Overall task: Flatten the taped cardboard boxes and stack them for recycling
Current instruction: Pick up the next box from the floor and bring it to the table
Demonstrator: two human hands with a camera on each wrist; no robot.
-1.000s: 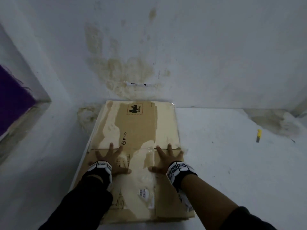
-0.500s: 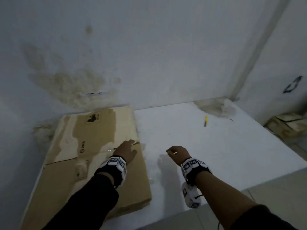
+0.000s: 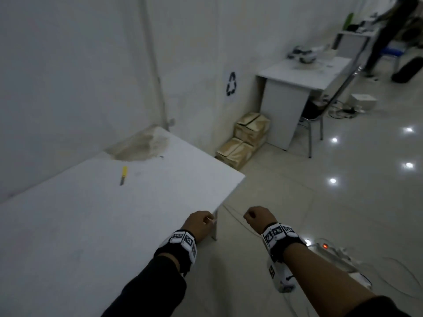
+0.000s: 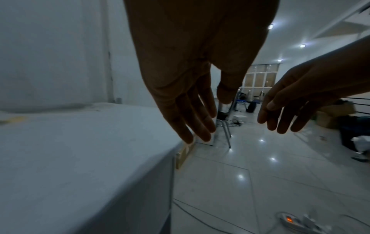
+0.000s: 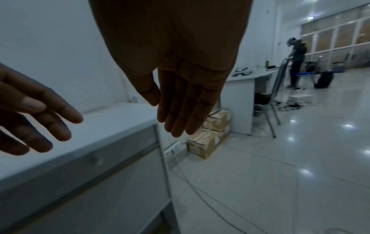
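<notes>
A black recycling sign (image 3: 231, 84), three chasing arrows in a triangle, stands on a white sheet on the wall, just above the stacked cardboard boxes (image 3: 245, 140) on the floor. The white bands on both wrists carry black-and-white square code markers (image 3: 277, 232), which hold no letters or numbers. The labels on the boxes are too small and blurred to read, and no other wording shows.

- Left forearm (image 3: 148, 287): long black sleeve down to the wrist.
- Right forearm (image 3: 325, 277): bare, dark sleeve pushed up near the elbow.
- Each wrist: black band carrying white blocks printed with black square markers.
- A white camera unit (image 3: 280, 276) hangs under the right wrist.
</notes>
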